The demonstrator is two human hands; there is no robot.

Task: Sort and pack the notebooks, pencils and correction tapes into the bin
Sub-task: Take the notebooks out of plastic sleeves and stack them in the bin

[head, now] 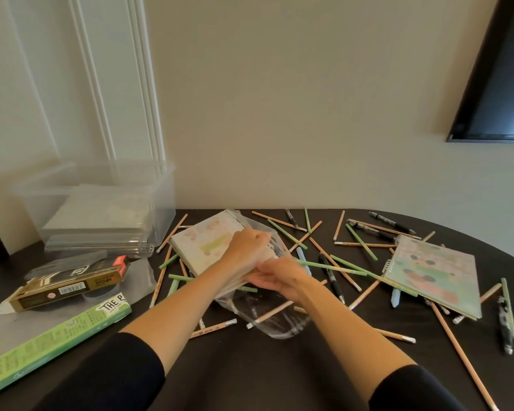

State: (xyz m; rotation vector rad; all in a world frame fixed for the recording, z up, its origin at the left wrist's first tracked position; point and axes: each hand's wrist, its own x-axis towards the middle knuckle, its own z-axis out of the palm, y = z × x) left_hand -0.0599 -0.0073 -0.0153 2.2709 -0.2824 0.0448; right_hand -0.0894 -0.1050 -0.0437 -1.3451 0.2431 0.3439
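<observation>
**Sleeved arms converge on a notebook stack partly inside its wrapper**

Dark sleeves and bare forearms reach forward over the table [250, 378] to a notebook stack [202, 250] lying near the middle, just right of the clear bin [163, 200]. The left hand [245, 247] curls its fingers over the spiral edge, grasping the stack. The right hand [275, 278] closes on the stack's near edge; whether it pinches covers or plastic cannot be told. The clear wrapper [267, 320] trails toward the camera, with loose pencils [282, 308] showing through it.

Hazards, as judged: the spiral coil may snag the plastic. A hard pull could then fan the stack or drag the wrapper through the pencils and roll some toward the table edge. A green pencil [336, 266] that meets the right hand's fingertips could be swept aside.

Orientation: the top cover faces up, tilted, with the spiral side toward the far right. The coil runs obliquely from the wall toward the hands. The long axis probably runs from the coil back toward the near left, though the arms hide that end. A second notebook [433, 274] lies flat to the right.
</observation>
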